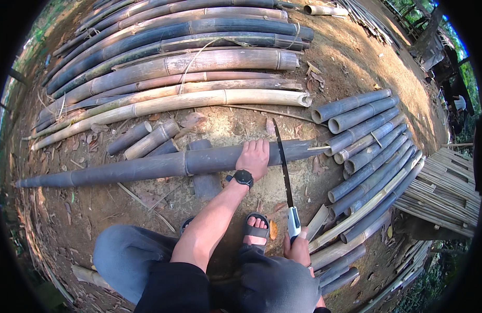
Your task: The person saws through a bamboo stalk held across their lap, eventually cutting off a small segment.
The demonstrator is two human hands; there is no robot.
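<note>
Dark bamboo pole [168, 165] lies left-right over short bamboo piece [206, 187] on ground [95, 208], left hand [253, 159] nearer, clasped over its right part, right hand [298, 250] gripping saw [287, 182] crosswise to pole, just right of left hand

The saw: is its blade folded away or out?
Out. The long dark blade extends from the white-and-black handle gripped by the right hand, and in this view it crosses the bamboo pole.
</note>
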